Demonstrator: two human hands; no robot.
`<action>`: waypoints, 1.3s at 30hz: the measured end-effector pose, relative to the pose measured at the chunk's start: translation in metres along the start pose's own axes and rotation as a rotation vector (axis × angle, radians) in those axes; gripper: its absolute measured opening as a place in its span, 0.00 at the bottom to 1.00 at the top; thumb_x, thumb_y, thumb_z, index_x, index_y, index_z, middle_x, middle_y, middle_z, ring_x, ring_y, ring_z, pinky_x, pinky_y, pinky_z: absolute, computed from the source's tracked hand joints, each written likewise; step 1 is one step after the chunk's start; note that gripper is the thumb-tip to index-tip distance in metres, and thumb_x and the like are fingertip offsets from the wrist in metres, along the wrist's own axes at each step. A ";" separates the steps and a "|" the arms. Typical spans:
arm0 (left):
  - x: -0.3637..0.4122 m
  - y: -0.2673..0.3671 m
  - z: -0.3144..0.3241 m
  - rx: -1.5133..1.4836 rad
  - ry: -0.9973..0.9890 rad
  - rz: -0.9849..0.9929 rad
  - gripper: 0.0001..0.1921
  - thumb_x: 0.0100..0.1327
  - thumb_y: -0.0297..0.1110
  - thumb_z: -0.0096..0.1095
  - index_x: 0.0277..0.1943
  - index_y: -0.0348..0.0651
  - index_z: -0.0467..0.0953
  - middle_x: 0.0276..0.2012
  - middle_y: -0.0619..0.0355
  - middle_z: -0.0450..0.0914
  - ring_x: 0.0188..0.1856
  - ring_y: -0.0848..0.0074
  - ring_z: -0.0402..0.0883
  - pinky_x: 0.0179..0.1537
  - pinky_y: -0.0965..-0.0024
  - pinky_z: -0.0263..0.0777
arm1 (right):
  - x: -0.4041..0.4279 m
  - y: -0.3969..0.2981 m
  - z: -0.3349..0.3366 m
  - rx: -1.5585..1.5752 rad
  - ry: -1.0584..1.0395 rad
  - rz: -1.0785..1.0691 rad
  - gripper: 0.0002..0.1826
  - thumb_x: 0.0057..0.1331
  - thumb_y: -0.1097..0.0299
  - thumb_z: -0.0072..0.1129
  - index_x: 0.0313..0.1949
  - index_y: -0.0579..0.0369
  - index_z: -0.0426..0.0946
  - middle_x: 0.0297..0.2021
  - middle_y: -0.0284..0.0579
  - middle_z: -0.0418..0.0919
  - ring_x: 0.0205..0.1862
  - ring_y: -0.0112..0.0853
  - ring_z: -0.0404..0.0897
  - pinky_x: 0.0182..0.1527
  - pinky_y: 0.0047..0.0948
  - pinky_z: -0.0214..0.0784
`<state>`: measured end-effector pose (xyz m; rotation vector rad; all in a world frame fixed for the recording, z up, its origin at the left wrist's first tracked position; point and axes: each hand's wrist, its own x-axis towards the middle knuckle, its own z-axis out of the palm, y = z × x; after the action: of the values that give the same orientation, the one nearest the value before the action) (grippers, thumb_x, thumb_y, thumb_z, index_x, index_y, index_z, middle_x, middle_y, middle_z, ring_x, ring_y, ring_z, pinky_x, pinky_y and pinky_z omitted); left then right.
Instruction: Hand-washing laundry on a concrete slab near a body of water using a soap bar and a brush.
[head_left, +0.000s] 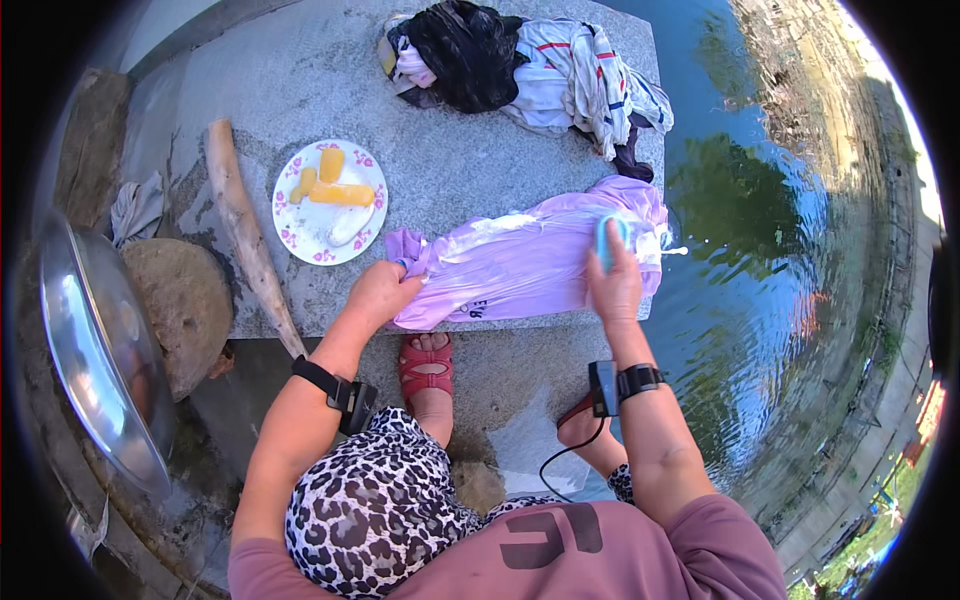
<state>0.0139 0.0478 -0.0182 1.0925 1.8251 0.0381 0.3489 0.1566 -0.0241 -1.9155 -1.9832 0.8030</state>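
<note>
A wet lilac garment (517, 255) lies stretched along the front edge of a stone slab (450, 165), with white suds on it. My left hand (386, 292) grips its bunched left end. In my right hand (616, 281) is a turquoise scrubbing brush (613, 238), pressed against the right part of the cloth and slightly blurred. Suds drip from the garment's right end over the water. Left of the cloth, a white floral plate (300, 232) carries several yellow soap pieces (341, 195) and a white bar (351, 225).
Heaped wet clothes (465, 60) lie at the slab's far right. A wooden stick (244, 217) rests left of the plate. A metal basin (105, 345) leans by a round stone (180, 307). Water (720, 300) borders the slab's right edge. My sandalled foot (426, 367) is just below the slab.
</note>
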 end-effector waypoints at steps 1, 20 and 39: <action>0.001 -0.003 0.000 -0.013 -0.013 -0.016 0.21 0.57 0.49 0.62 0.34 0.33 0.81 0.28 0.37 0.81 0.34 0.50 0.83 0.39 0.56 0.74 | -0.020 -0.029 0.023 -0.065 -0.072 -0.083 0.30 0.60 0.61 0.61 0.63 0.34 0.68 0.39 0.61 0.77 0.36 0.54 0.80 0.39 0.46 0.74; -0.035 0.019 -0.038 -0.819 -0.087 0.248 0.10 0.63 0.27 0.64 0.46 0.39 0.74 0.36 0.61 0.80 0.38 0.82 0.77 0.40 0.76 0.72 | -0.007 0.044 -0.030 0.206 -0.036 -0.088 0.36 0.60 0.70 0.63 0.66 0.53 0.59 0.55 0.49 0.70 0.57 0.36 0.71 0.61 0.34 0.62; -0.009 -0.025 0.001 -0.175 0.004 0.123 0.13 0.63 0.29 0.59 0.48 0.31 0.73 0.32 0.53 0.81 0.35 0.76 0.79 0.35 0.70 0.73 | -0.058 -0.098 0.071 -0.072 -0.402 -0.667 0.29 0.61 0.60 0.60 0.63 0.26 0.66 0.37 0.54 0.69 0.32 0.48 0.76 0.37 0.44 0.73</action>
<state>-0.0006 0.0262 -0.0233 1.0783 1.7209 0.2682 0.2335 0.0881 -0.0160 -1.0285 -2.6788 0.9635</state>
